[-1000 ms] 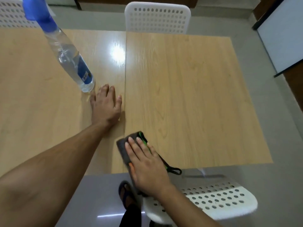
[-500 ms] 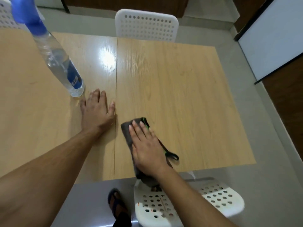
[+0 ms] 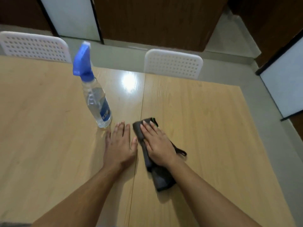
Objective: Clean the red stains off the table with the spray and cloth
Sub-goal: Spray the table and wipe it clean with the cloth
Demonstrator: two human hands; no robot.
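Right hand (image 3: 158,145) flat on dark cloth (image 3: 161,179), fingers straight, palm pressing, nothing curled round the fabric. Cloth folded into a long strip, long axis running from the near edge toward the far left, far end poking out past the fingertips just beside the seam in table (image 3: 213,128), near end trailing back under the wrist. Black loop of trim sticking out to the right of the hand. Left hand (image 3: 120,146) spread flat on the wood just across the seam, fingers relaxed, gripping nothing, thumb close to the cloth's edge but apart from it as far as can be told.

Spray bottle (image 3: 96,102) upright, blue trigger head on top, standing just beyond and to the left of the left fingertips, near but not touching. Nearer the left hand by a clear margin; well off the right hand's line.

No red stain visible on the bare wood; anything left probably under the cloth or the hands, or too faint to tell. Judged step: wiping along the seam area, late in the task.

Two white perforated chairs (image 3: 173,65) beyond the far edge, not in the way.
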